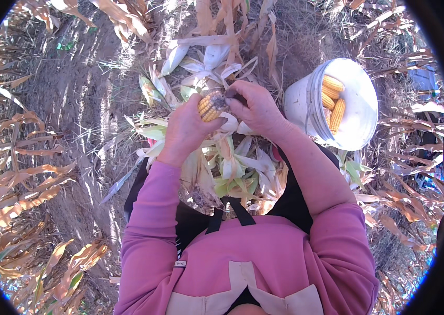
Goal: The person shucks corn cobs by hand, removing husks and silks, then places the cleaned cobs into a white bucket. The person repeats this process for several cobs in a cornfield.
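My left hand (186,126) is wrapped round an ear of corn (210,108) with yellow kernels. Its far right end is dark grey and looks mouldy. The fingers of my right hand (256,107) are pinched together at that dark end; whether they hold a bit of it is hard to see. Beneath both hands lies a heap of pale and green corn husks (227,157). To the right of my right hand, a white bucket (306,102) leans toward me with several husked yellow ears (337,114) inside.
Unhusked ears (173,59) lie at the far side of the husk heap. Dry corn plants (28,194) line the left, and more dry leaves (405,199) stand on the right. The ground (83,105) is bare soil with dry grass. My legs flank the heap.
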`<act>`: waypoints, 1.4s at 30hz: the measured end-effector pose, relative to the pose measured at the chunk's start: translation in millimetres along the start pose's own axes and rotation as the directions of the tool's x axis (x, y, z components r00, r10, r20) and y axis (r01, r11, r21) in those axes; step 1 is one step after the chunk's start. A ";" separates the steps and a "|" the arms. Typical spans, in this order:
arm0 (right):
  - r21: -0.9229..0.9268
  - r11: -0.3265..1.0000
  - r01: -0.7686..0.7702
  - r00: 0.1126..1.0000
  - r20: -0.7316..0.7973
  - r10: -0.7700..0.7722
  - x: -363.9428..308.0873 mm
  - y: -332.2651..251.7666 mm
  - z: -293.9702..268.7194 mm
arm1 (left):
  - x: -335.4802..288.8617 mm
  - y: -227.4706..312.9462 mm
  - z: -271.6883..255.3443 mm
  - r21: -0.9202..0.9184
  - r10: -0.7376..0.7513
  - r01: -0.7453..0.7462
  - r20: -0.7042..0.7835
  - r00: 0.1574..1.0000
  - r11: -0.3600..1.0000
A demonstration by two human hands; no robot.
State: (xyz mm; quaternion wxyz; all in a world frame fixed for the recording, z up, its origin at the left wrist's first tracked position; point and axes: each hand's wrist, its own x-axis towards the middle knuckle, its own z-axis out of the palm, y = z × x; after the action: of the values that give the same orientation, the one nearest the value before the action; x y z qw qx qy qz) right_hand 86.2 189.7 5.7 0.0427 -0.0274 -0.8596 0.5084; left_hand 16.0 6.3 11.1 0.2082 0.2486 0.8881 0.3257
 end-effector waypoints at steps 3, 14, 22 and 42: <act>0.029 0.999 -0.032 0.999 -0.003 0.032 -0.3 -2.0 -0.7 | -1.0 2.0 1.7 0.000 0.005 -0.005 -0.035 0.999 1.000; 0.533 0.795 -0.290 0.955 0.114 0.272 -0.2 -2.1 2.7 | -0.9 9.8 3.6 -0.058 -0.004 0.000 -0.074 0.997 0.998; 0.733 0.579 -0.358 0.931 0.231 0.283 -0.5 0.4 -4.6 | 0.7 16.9 4.0 0.016 0.044 -0.043 -0.143 0.989 0.999; 0.077 0.992 -0.099 0.973 0.218 0.080 -7.7 8.6 16.3 | 2.4 0.6 20.8 -0.926 0.052 0.177 0.205 0.977 0.335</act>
State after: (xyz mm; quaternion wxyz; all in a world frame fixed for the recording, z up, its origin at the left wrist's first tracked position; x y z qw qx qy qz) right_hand 92.2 178.9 -10.0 -0.0720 -0.0091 -0.8339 0.5471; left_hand 25.3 18.0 -3.7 0.4126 0.0798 0.5216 0.7425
